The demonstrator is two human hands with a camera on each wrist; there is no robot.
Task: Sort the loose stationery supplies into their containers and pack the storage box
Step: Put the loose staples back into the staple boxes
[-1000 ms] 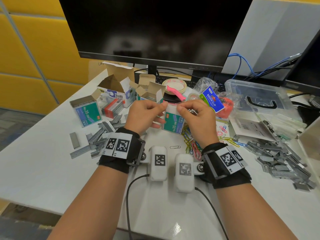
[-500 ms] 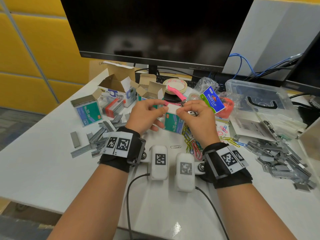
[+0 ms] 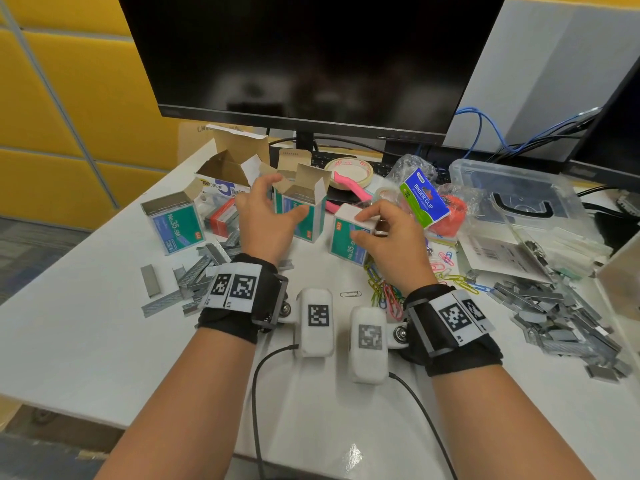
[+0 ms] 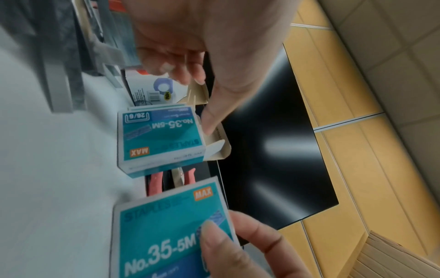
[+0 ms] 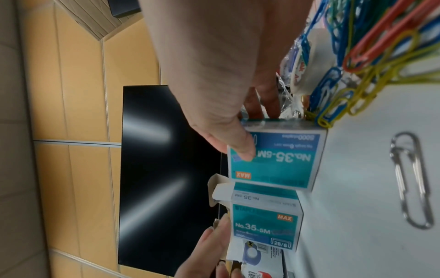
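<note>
Honestly, barely started: right hand grips one closed staple box, left hand hovers open-fingered. Loose staples and paper clips lie everywhere; storage box unpacked.

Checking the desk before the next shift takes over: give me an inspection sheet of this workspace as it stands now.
Surface: white desk, crowded at the back.
Job's things: closed staple box standing; open staple box beside it, flaps up; third staple box at left; loose staples in heaps; coloured paper clips; clear storage box at right.
Clutter: binder clip bag, tape roll, pink-handled tool, partly hidden.
Hands: right hand grips the closed staple box; left hand open, thumb at the open staple box.
Cables: blue cable behind; black wrist leads.
Surroundings: dark monitor, yellow wall panels.
</note>
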